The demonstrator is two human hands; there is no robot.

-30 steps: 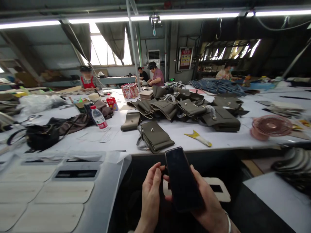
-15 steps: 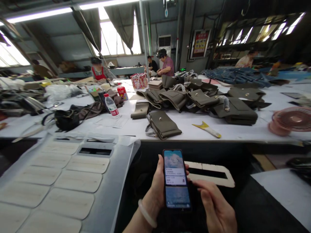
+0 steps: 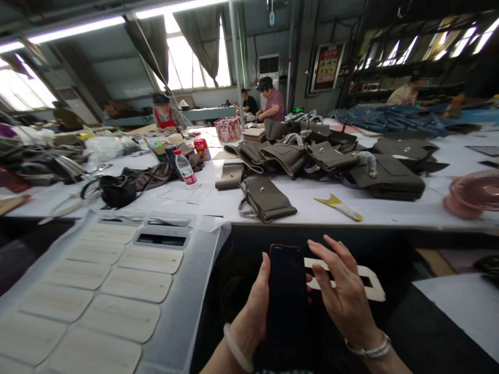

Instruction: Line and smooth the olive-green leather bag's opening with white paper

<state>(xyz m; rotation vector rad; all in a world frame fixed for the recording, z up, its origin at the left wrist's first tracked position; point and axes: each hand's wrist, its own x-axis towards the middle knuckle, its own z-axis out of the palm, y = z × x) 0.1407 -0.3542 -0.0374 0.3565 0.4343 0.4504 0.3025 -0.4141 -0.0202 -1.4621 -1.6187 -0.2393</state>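
Note:
My left hand [image 3: 258, 296] is wrapped round a smartphone [image 3: 287, 291], held upright with its screen dark. Just right of the phone, my right hand [image 3: 340, 285] is raised with its fingers spread and holds nothing. Behind that hand, partly covered by it, lies a cream frame-shaped piece [image 3: 372, 283] with a long slot. To the left, rows of pale rounded panels [image 3: 136, 284] rest on a translucent sheet [image 3: 181, 296].
Dark olive leather bags [image 3: 268, 200] are heaped on the white table [image 3: 202, 213]. Nearby are a yellow-handled tool [image 3: 338, 206], a pink fan [image 3: 473, 192], a water bottle [image 3: 185, 169], a red can [image 3: 201, 149] and a black pouch [image 3: 117, 189]. People [image 3: 273, 106] work farther back.
The phone's lit screen has gone dark. My right hand has risen from below beside the phone, and its curled fingers have spread. The view has shifted slightly to the left.

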